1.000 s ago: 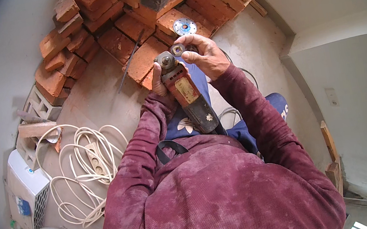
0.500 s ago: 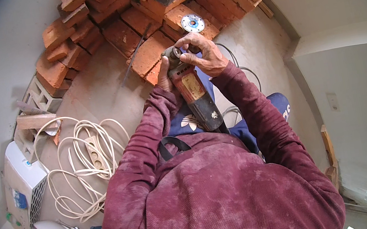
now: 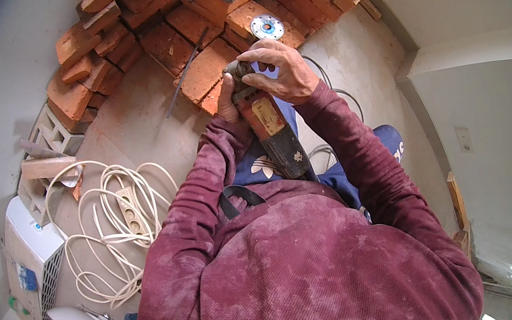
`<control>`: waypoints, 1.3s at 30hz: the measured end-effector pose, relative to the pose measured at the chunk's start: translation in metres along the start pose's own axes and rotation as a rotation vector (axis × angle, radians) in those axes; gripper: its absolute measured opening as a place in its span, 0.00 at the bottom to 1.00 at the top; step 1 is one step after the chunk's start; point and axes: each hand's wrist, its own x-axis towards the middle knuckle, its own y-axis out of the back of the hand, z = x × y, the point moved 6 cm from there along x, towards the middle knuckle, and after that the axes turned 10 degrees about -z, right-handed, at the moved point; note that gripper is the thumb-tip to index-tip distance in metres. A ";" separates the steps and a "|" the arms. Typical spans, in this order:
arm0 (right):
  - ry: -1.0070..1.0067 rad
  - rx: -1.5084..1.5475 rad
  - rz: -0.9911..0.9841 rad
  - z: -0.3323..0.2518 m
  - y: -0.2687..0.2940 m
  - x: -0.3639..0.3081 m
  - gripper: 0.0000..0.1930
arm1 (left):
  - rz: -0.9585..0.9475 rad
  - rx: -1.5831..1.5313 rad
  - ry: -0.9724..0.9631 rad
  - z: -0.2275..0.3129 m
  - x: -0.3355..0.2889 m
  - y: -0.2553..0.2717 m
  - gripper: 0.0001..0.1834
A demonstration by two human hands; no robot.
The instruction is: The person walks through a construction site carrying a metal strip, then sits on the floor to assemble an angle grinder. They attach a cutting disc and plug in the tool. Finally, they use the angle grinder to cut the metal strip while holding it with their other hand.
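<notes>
Left grip (image 3: 228, 100) clasps a red-and-black grinder (image 3: 271, 127); right grip (image 3: 286, 72) pinches a round metal ring (image 3: 242, 68), which a slack pinch might drop

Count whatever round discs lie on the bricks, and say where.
1: a pale disc with a blue centre lies on an orange brick, beyond the right hand and the power tool. Others could be hidden behind the hand or among the stacked bricks.

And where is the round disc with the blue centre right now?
In the head view, the disc is at the top, slightly right of centre, lying on the orange bricks just beyond the right hand.
</notes>
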 end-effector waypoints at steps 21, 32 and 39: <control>-0.117 -0.064 -0.012 0.008 -0.004 0.002 0.19 | -0.022 -0.005 0.018 -0.001 0.003 0.007 0.34; -0.133 -0.030 0.064 0.013 -0.002 -0.003 0.18 | -0.020 -0.013 0.051 -0.003 0.004 0.019 0.37; -0.104 0.021 0.075 0.020 -0.007 -0.005 0.20 | 0.032 0.064 -0.017 0.000 0.004 0.006 0.37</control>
